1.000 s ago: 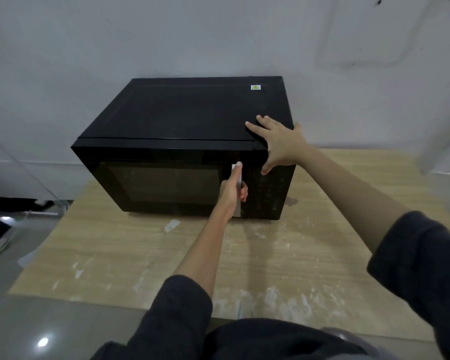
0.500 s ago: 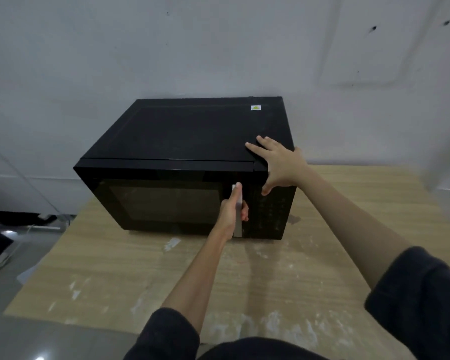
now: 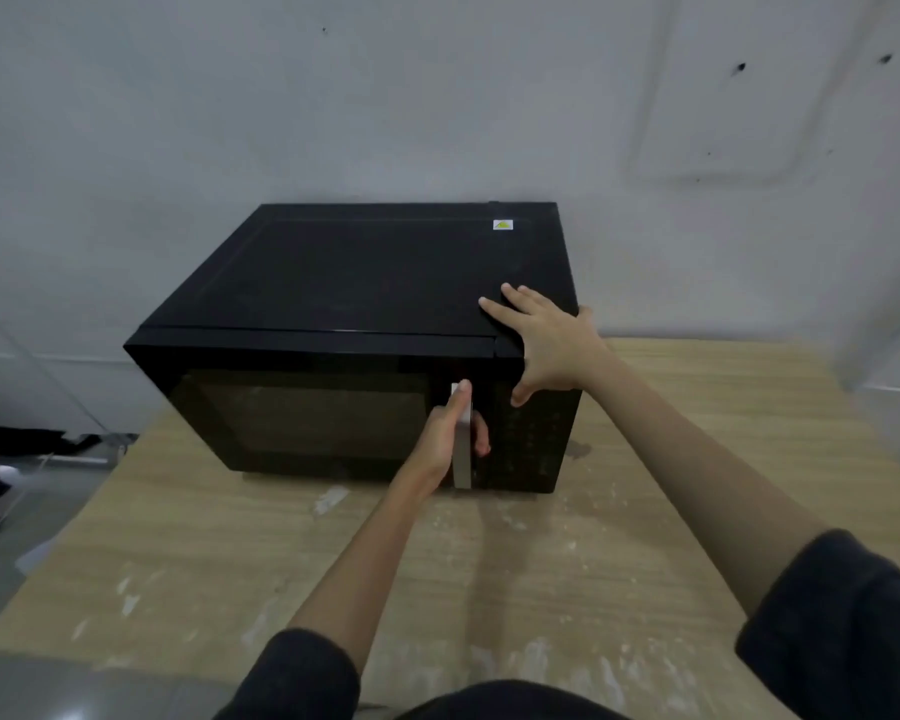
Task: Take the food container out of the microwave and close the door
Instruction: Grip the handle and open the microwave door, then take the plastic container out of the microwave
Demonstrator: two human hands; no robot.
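While the door (image 3: 302, 407) sits shut, both hands meet the black microwave (image 3: 365, 304).
Left hand (image 3: 445, 439) wraps the silver handle (image 3: 462, 462); right hand (image 3: 546, 337) lies spread flat on the top corner.

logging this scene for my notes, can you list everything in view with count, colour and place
microwave: one, black, on the table against the wall, door shut
door handle: one, silver, upright strip at the door's right edge
sticker: one, white and yellow, rear right of the microwave's top
table: one, light wood with white smears, under the microwave
wall: one, pale grey, a few dark marks, behind the microwave
left hand: one, wrapped around the door handle
right hand: one, flat on the microwave's top right front corner
sleeves: two, dark, at the bottom edge
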